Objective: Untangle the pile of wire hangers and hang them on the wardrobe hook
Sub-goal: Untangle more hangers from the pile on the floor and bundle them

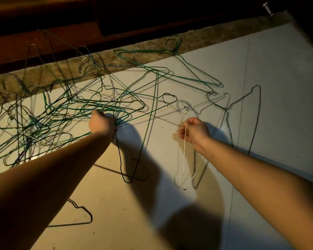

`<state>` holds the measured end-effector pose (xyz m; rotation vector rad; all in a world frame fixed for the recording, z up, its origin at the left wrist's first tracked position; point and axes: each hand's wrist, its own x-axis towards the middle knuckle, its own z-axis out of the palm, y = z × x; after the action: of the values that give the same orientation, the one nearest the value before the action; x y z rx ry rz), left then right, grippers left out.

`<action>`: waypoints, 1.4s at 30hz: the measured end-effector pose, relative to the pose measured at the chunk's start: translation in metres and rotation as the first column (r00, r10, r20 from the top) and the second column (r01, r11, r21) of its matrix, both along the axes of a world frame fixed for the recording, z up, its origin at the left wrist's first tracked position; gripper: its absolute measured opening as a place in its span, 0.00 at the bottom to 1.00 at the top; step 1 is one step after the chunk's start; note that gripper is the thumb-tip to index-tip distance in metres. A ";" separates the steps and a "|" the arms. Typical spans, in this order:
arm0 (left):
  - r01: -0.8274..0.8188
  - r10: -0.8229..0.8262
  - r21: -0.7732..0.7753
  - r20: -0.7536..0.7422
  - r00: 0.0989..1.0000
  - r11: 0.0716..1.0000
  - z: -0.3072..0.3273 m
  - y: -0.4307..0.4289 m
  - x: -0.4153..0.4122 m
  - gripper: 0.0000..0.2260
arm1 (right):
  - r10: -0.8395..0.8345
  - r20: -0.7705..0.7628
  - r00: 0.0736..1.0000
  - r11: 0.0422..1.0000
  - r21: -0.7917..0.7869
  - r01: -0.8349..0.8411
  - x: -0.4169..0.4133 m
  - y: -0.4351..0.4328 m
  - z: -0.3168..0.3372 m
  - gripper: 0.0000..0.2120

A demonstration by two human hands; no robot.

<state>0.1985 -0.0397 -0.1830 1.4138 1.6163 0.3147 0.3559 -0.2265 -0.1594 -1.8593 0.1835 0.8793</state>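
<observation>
Green wire makes up most of the mess. The pile of green wire hangers (pixel 49 112) sprawls over the pale floor tiles (pixel 278 78) and up onto the speckled stone strip (pixel 125 60) at the foot of the dark wardrobe (pixel 152 15). So the person looks to be right in the untangling step. No wardrobe hook shows in this view, only a metal knob (pixel 267 8) at top right.

The left hand (pixel 102 123) is a closed fist at the near edge of the pile, fingers wrapped round a bunch of green wires. A black hanger (pixel 120 159) dangles from that same grip down toward the camera. The right hand (pixel 195 131) is off to the side with thumb and curled fingers pinching one thin bar of a white wire hanger (pixel 184 150). That hanger's body hangs below the hand, and its twisted neck and hook point up toward the pile. One long green wire runs close past the hook, but it's hard to tell whether they're actually caught on each other.

The next move is probably pulling the two hands apart while the left pins the bundle. The white one should come out with a bit of a turn, not a yank, because these hooks snag on everything. Another dark hanger (pixel 255 114) lies loose on the tiles to the right, already clear of the pile, so it's an easy pickup later.
</observation>
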 end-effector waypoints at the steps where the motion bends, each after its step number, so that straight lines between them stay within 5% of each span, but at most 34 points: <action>1: -0.013 0.013 -0.013 0.022 1.000 1.000 -0.001 0.000 0.000 0.16 | -0.002 -0.011 1.000 1.000 0.011 0.002 0.000 0.000 0.000 0.11; 34: -0.061 0.066 -0.035 0.155 0.986 0.998 -0.001 -0.012 -0.001 0.17 | 0.388 0.240 0.890 0.850 -0.466 -0.246 0.008 0.007 -0.005 0.09; 42: -0.078 0.089 -0.064 0.192 0.977 0.995 -0.009 -0.016 -0.004 0.17 | 0.396 0.183 0.900 0.814 -0.524 -0.251 0.018 0.026 0.002 0.08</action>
<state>0.1946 -0.0559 -0.1919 1.2347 1.5137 0.4393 0.3738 -0.2010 -0.1570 -2.5298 -0.1159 0.8292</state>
